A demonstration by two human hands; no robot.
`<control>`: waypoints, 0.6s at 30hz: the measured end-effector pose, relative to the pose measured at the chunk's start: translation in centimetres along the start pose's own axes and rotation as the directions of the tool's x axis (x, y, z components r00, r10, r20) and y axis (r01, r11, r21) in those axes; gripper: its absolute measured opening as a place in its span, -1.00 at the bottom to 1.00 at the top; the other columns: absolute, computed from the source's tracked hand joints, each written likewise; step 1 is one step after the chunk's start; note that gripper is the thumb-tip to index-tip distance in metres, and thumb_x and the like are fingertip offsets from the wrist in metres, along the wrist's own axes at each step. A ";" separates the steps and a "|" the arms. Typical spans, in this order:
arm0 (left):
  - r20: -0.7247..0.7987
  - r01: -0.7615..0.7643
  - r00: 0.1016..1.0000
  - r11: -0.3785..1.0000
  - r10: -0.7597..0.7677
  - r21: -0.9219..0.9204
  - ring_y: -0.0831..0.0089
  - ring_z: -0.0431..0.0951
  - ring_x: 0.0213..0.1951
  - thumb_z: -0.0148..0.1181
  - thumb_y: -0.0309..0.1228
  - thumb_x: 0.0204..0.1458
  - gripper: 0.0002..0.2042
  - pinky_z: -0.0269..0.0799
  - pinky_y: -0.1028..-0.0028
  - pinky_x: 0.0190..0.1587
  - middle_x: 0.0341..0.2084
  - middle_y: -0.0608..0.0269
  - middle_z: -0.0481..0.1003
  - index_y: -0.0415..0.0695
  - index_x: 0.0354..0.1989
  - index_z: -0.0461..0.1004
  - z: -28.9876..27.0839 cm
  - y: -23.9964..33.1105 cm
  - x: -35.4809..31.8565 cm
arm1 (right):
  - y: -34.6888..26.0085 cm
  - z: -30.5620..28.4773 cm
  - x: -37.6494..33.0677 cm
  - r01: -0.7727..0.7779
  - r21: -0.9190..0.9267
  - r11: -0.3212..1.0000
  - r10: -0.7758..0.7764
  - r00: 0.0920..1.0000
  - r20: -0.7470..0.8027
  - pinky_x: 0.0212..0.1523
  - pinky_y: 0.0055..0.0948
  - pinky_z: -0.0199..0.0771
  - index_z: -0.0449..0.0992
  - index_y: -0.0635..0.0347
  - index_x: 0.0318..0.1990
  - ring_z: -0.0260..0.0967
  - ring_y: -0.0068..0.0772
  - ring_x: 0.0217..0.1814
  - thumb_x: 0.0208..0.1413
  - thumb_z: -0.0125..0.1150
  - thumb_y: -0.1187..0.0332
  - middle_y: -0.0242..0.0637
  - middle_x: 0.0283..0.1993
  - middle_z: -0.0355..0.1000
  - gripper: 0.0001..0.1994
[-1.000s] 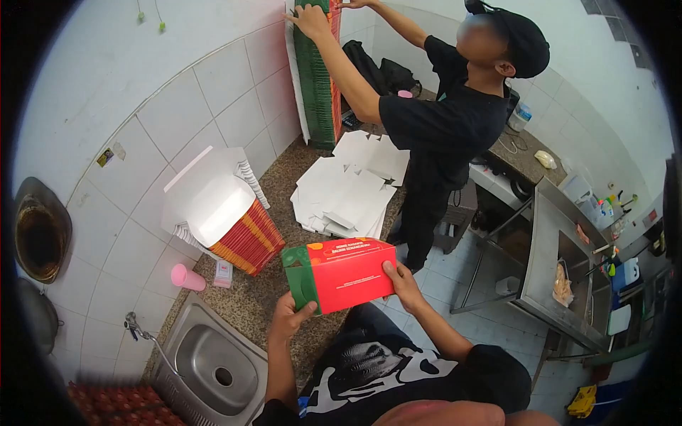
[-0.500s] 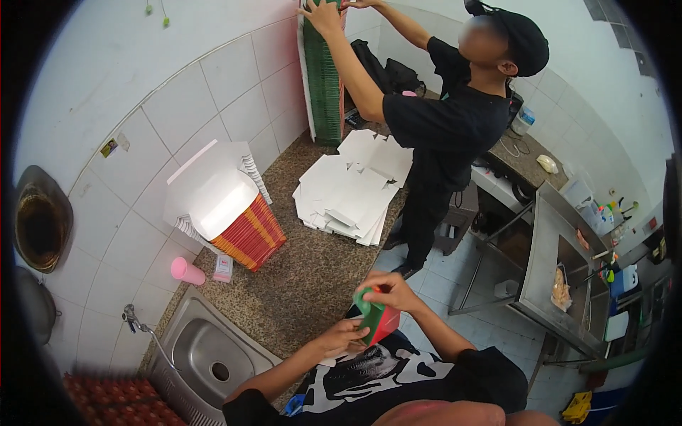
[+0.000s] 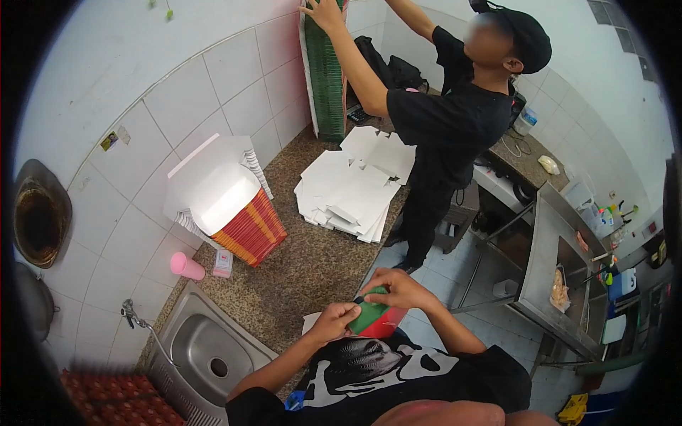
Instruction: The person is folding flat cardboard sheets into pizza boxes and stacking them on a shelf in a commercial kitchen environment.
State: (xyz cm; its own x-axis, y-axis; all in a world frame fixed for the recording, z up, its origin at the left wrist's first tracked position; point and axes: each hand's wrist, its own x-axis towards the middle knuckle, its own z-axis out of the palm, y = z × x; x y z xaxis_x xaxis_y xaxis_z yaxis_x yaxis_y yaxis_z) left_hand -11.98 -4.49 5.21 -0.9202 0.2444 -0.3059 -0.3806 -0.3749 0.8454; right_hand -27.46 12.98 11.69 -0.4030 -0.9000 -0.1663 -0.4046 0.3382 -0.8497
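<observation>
A red and green cardboard box [image 3: 383, 324], partly folded, is held in front of my chest at the counter's edge. My left hand [image 3: 334, 323] pinches its left edge between thumb and fingers. On the upper right, my right hand [image 3: 399, 290] has its fingers closed on the green flap. A white part of the card shows beside my left wrist. Flat white cardboard blanks [image 3: 348, 192] lie in a loose pile farther along the counter. To their left stands a stack of nested red and yellow boxes [image 3: 249, 227] with white insides.
Another person [image 3: 455, 113] stands beyond the counter [image 3: 284, 291], arms raised at a tall green stack of boxes [image 3: 325, 78]. A steel sink [image 3: 206, 341], pink cup [image 3: 186, 266] and small pack [image 3: 223, 263] are at left; a steel table [image 3: 526, 277] is at right.
The box has turned so more of its green face shows, and my hands have drawn closer together on it. The other person's farther arm has shifted slightly.
</observation>
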 end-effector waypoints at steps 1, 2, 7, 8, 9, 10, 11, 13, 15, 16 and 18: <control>-0.005 -0.045 0.999 0.998 0.045 0.035 0.70 0.38 -0.55 -0.03 -0.26 0.31 -0.72 0.28 0.66 -0.50 -0.57 0.41 0.44 -0.20 -0.29 0.48 0.2 0.2 -0.3 | 0.2 0.0 0.1 -0.002 0.001 1.000 0.002 1.000 -0.001 -0.24 -0.39 0.37 0.62 0.07 -0.12 0.42 -0.40 -0.17 0.04 0.32 0.31 -0.28 -0.13 0.51 -0.76; -0.003 -0.044 0.999 0.998 0.044 0.034 0.70 0.38 -0.55 -0.03 -0.26 0.31 -0.72 0.28 0.66 -0.50 -0.57 0.41 0.44 -0.20 -0.29 0.48 0.4 0.7 -0.4 | 0.5 0.2 0.4 0.072 0.130 0.989 -0.075 0.997 0.020 -0.20 -0.39 0.37 0.62 0.08 -0.12 0.42 -0.37 -0.15 0.07 0.29 0.31 -0.25 -0.11 0.50 -0.77; -0.068 -0.169 0.982 0.978 0.178 0.122 0.67 0.49 -0.34 0.06 -0.32 0.26 -0.76 0.42 0.58 -0.25 -0.37 0.33 0.53 -0.27 -0.11 0.48 0.3 1.7 -0.5 | -0.5 2.6 2.3 0.242 0.256 0.936 -0.200 0.963 -0.182 -0.11 -0.36 0.37 0.63 0.11 -0.11 0.40 -0.28 -0.09 0.14 0.21 0.33 -0.19 -0.04 0.46 -0.80; -0.001 -0.111 0.994 0.993 0.112 0.041 0.66 0.51 -0.29 0.08 -0.34 0.25 -0.76 0.45 0.57 -0.19 -0.32 0.31 0.55 -0.27 -0.08 0.48 0.1 1.5 -0.5 | -1.1 3.5 2.6 0.296 0.170 0.940 -0.234 0.921 -0.312 -0.07 -0.33 0.36 0.62 0.12 -0.11 0.39 -0.25 -0.08 0.14 0.19 0.36 -0.18 -0.04 0.45 -0.80; 0.022 -0.160 0.987 0.986 0.159 0.053 0.64 0.52 -0.27 0.13 -0.37 0.22 -0.77 0.46 0.56 -0.17 -0.30 0.33 0.55 -0.26 -0.07 0.47 0.3 0.9 0.0 | -1.6 4.3 2.7 0.337 0.078 0.938 -0.273 0.860 -0.432 -0.03 -0.30 0.35 0.61 0.14 -0.10 0.38 -0.22 -0.06 0.14 0.17 0.39 -0.18 -0.03 0.44 -0.80; 0.021 -0.163 0.987 0.985 0.162 0.054 0.64 0.52 -0.27 0.13 -0.37 0.22 -0.77 0.46 0.56 -0.17 -0.30 0.33 0.55 -0.26 -0.07 0.47 0.4 0.8 0.5 | -1.7 4.6 2.7 0.339 0.076 0.938 -0.276 0.860 -0.430 -0.03 -0.30 0.35 0.61 0.14 -0.10 0.38 -0.22 -0.06 0.14 0.17 0.39 -0.18 -0.03 0.44 -0.80; -0.155 -0.211 0.969 0.973 0.194 -0.095 0.61 0.54 -0.28 0.14 -0.37 0.21 -0.79 0.47 0.55 -0.17 -0.30 0.33 0.55 -0.23 -0.09 0.48 0.4 0.8 0.8 | -1.9 4.9 2.6 0.349 -0.053 0.936 -0.323 0.786 -0.527 -0.01 -0.27 0.34 0.59 0.15 -0.10 0.37 -0.19 -0.04 0.11 0.16 0.42 -0.19 -0.05 0.44 -0.79; -0.490 -0.368 0.854 0.871 0.177 -0.327 0.57 0.56 -0.32 0.17 -0.36 0.19 -0.82 0.50 0.55 -0.26 -0.30 0.33 0.55 -0.18 -0.13 0.48 0.7 2.9 1.1 | -2.2 5.2 1.9 0.362 -0.223 0.905 -0.419 0.669 -0.615 -0.01 -0.20 0.35 0.56 0.14 -0.12 0.36 -0.13 -0.06 -0.01 0.18 0.54 -0.20 -0.15 0.41 -0.74; -0.583 -0.492 0.776 0.809 0.241 -0.321 0.58 0.56 -0.35 0.17 -0.35 0.19 -0.82 0.50 0.57 -0.31 -0.31 0.32 0.55 -0.17 -0.12 0.48 1.0 5.4 0.8 | -0.2 6.6 1.3 0.450 -0.269 0.852 -0.518 0.647 -0.559 -0.03 -0.19 0.37 0.55 0.13 -0.14 0.37 -0.13 -0.07 -0.05 0.20 0.58 -0.21 -0.17 0.40 -0.73; -0.672 -0.609 0.682 0.733 0.290 -0.302 0.58 0.57 -0.37 0.18 -0.34 0.18 -0.81 0.49 0.58 -0.36 -0.31 0.31 0.55 -0.16 -0.12 0.47 1.1 5.7 0.6 | 0.0 7.0 1.0 0.534 -0.307 0.787 -0.612 0.618 -0.494 -0.05 -0.18 0.39 0.55 0.12 -0.16 0.38 -0.13 -0.09 -0.09 0.23 0.61 -0.23 -0.20 0.39 -0.70; -0.692 -0.638 0.651 0.719 0.312 -0.275 0.58 0.57 -0.40 0.17 -0.32 0.19 -0.79 0.48 0.60 -0.44 -0.32 0.30 0.55 -0.16 -0.10 0.46 1.3 5.1 0.9 | 0.2 7.5 1.3 0.588 -0.348 0.730 -0.682 0.593 -0.428 -0.08 -0.19 0.44 0.55 0.11 -0.18 0.40 -0.15 -0.11 -0.18 0.33 0.60 -0.24 -0.21 0.37 -0.68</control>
State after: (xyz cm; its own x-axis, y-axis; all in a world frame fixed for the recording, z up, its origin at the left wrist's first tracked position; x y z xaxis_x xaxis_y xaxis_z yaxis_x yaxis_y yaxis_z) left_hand -14.62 -5.06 9.79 -0.7812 -0.5771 -0.2380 0.2882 -0.6716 0.6826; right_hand -21.88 9.76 7.58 -0.3146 -0.6461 0.6954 -0.8181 -0.1870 -0.5439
